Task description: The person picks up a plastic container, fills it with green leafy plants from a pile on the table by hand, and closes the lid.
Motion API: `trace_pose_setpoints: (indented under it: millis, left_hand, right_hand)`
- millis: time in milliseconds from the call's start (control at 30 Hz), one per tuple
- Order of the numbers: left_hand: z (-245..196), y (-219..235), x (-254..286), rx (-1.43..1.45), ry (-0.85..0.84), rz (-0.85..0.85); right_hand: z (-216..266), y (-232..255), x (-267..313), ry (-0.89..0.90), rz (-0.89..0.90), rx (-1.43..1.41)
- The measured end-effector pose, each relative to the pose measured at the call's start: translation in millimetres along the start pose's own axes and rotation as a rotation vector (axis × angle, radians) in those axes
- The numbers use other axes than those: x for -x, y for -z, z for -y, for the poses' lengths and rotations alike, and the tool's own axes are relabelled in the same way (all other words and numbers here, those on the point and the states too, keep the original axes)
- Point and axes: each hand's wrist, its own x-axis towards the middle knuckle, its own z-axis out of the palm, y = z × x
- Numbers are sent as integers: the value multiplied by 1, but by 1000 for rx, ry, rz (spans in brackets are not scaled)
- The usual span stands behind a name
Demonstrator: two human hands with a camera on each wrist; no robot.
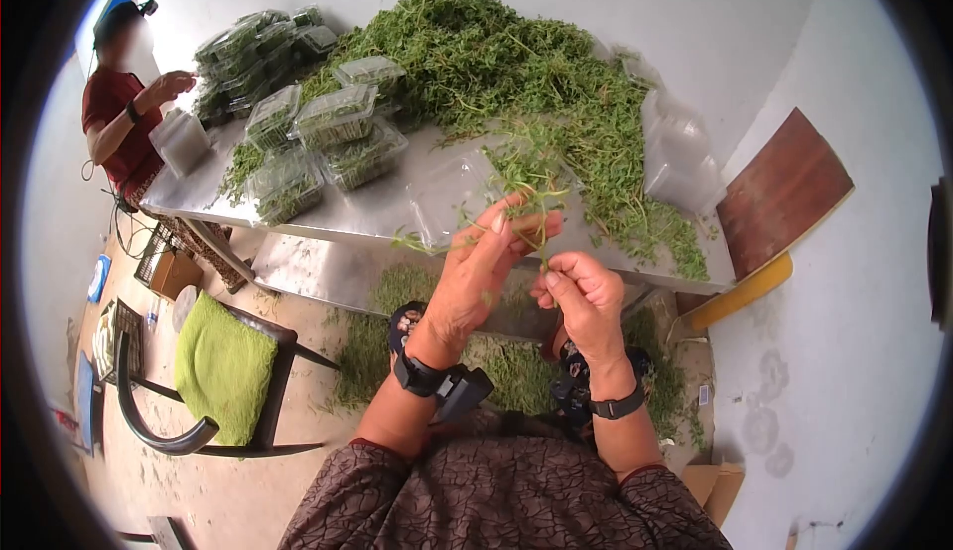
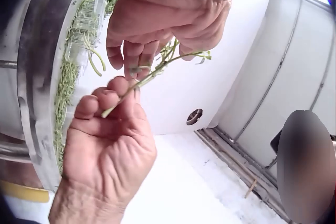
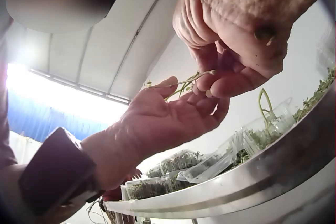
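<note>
My left hand (image 1: pixel 473 277) holds leafy green sprigs (image 1: pixel 536 196) between thumb and fingers, above the front edge of the metal table (image 1: pixel 367 214). Thin stems stick out to both sides of it. Close beside it, my right hand (image 1: pixel 588 304) pinches the lower end of a stem between thumb and forefinger. In the left wrist view this stem (image 2: pixel 152 74) runs from the right fingertips up toward the left hand. Seen from the right wrist, the stem (image 3: pixel 185 82) spans the two hands. Behind the hands a large heap of greens (image 1: pixel 476 59) covers the table's back.
Clear boxes filled with greens (image 1: pixel 338 118) stand left on the table; more are stacked (image 1: pixel 248 59) behind. Empty clear containers (image 1: pixel 680 158) stand at the right. A person (image 1: pixel 124 103) is at the far left end. A chair with a green cloth (image 1: pixel 226 366) stands left; greens litter the floor.
</note>
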Motion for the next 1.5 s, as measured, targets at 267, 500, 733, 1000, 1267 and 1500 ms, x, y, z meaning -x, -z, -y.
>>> trace_pose_setpoints:
  millis: [267,500,733,1000,1267,1500]
  left_hand:
    - [4,-11,11,74,18,39]
    - [0,-27,24,-310,31,-35]
    - [11,-18,28,-332,-69,-36]
    - [5,-29,26,288,-7,-57]
    - [-10,-11,24,367,-67,-68]
    - [13,-15,42,217,214,-156]
  right_hand:
    - [-4,-6,4,3,49,42]
    - [-4,-5,6,175,69,286]
    - [-2,-9,7,360,16,555]
    - [-12,-9,14,320,-98,521]
    - [8,13,5,-64,-290,-139]
    - [10,14,5,-13,-333,-255]
